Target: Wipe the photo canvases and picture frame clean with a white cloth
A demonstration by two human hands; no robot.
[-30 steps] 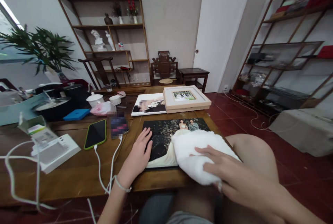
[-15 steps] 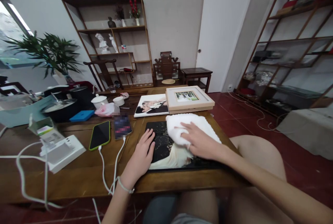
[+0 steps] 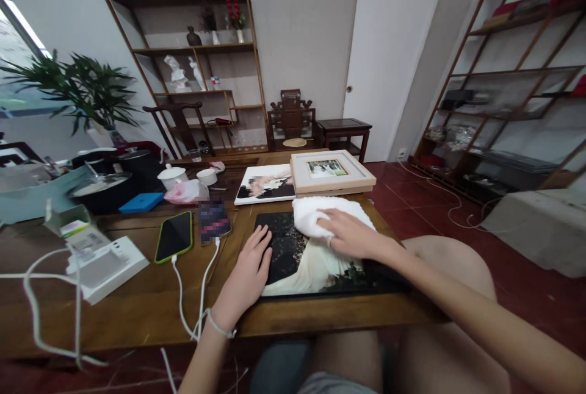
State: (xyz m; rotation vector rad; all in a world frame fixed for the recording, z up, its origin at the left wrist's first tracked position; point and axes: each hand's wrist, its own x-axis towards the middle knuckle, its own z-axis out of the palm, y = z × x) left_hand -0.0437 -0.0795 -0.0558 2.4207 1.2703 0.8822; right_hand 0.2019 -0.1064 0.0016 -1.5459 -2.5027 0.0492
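Note:
A dark photo panel (image 3: pixel 315 275) with a pale dress on it lies flat at the table's near edge. My left hand (image 3: pixel 247 263) rests on its left edge, fingers stretched out and holding nothing. Over the panel's far right part, my right hand (image 3: pixel 352 235) grips a folded white towel (image 3: pixel 309 214) pressed to the surface. The towel and the hand hide that part of the picture. Just beyond lie a white-edged photo print (image 3: pixel 265 185) and a light wooden picture frame (image 3: pixel 333 173) with a small photo inside.
Left of the panel lie a green-cased phone (image 3: pixel 174 237) and another phone (image 3: pixel 214 223), both on white cables. Farther left are a white power strip (image 3: pixel 112 269), a blue box (image 3: pixel 141 202), a pink plastic bag (image 3: pixel 185 191) and a black pot (image 3: pixel 103 191).
My right hand has slid the towel away from me, toward the panel's far edge, uncovering more of the dress and the lower right. My left hand keeps its place on the panel.

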